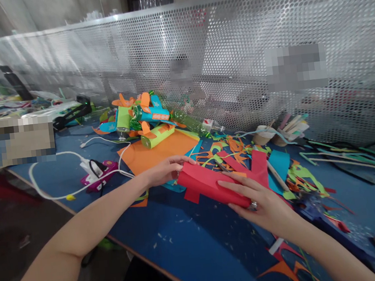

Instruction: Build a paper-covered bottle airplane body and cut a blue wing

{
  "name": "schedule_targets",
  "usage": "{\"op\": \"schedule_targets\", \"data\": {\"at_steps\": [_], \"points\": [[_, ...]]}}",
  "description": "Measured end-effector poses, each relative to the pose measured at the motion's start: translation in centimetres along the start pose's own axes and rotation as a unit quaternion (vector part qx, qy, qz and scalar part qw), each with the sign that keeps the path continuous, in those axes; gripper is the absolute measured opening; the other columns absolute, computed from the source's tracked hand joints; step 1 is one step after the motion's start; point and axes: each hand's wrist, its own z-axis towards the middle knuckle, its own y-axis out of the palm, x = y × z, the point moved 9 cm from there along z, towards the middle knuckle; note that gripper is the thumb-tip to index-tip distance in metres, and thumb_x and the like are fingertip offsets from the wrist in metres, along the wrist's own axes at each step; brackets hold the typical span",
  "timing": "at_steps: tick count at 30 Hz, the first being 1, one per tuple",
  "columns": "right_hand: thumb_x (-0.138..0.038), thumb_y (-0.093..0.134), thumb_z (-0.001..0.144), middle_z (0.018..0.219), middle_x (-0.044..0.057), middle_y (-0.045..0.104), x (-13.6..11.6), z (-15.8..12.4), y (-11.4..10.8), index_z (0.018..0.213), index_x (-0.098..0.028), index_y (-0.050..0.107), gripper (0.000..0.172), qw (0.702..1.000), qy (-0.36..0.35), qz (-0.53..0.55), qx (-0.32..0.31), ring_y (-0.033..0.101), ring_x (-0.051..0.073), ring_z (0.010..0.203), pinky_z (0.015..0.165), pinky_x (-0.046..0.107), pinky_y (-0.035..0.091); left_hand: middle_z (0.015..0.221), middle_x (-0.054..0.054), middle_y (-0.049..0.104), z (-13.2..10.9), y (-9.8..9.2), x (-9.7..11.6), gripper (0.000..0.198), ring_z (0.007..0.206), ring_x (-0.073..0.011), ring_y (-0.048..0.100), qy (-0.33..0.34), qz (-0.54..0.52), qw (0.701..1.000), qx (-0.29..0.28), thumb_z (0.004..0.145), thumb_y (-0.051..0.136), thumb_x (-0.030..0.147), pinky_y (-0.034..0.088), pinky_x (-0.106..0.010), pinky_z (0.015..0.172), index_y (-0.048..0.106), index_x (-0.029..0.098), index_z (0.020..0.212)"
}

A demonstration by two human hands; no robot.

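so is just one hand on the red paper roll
No, the left hand grips one end of the red paper roll and the right hand holds the other end.

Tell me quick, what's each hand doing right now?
Left hand: closed on the left end of the red roll.
Right hand: closed over the right end of the same roll.

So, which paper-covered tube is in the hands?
The red tube, between left hand and right hand; the green tube and blue tube lie farther back, untouched.
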Motion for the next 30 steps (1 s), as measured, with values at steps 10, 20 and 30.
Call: {"op": "schedule_targets", "data": {"at_steps": [10,20,30], "points": [[-0.023,0.051,0.081,0.135,0.003,0.044,-0.1,0.0,0.1,0.129,-0.035,0.043,0.05,1.0,0.007,-0.001,-0.002,0.048,0.022,0.119,0.092,0.037,0.048,0.109,-0.007,0.058,0.3,-0.3,-0.2,0.033,0.087,-0.016,0.053,0.001,-0.013,0.999,0.038,0.072,0.051,0.015,0.045,-0.024,0.067,0.061,0.021,0.103],[-0.024,0.05,0.082,0.136,0.003,0.044,0.0,0.0,0.3,0.128,-0.034,0.045,0.047,1.0,0.018,0.013,-0.003,0.048,0.022,0.119,0.091,0.037,0.048,0.105,-0.006,0.061,0.4,-0.8,-0.9,0.016,0.08,-0.0141,0.057,-0.001,-0.046,0.996,0.073,0.073,0.052,0.017,0.045,-0.025,0.064,0.064,0.019,0.084],[-0.033,0.053,0.083,0.131,0.005,0.05,1.1,-0.1,0.2,0.125,-0.031,0.05,0.042,0.992,0.057,0.107,-0.038,0.049,0.023,0.118,0.088,0.037,0.051,0.103,-0.005,0.06,0.1,0.1,-0.5,0.008,0.08,-0.0132,0.057,-0.027,-0.035,0.999,0.013,0.079,0.055,0.023,0.045,-0.025,0.065,0.059,0.018,0.084]]}}
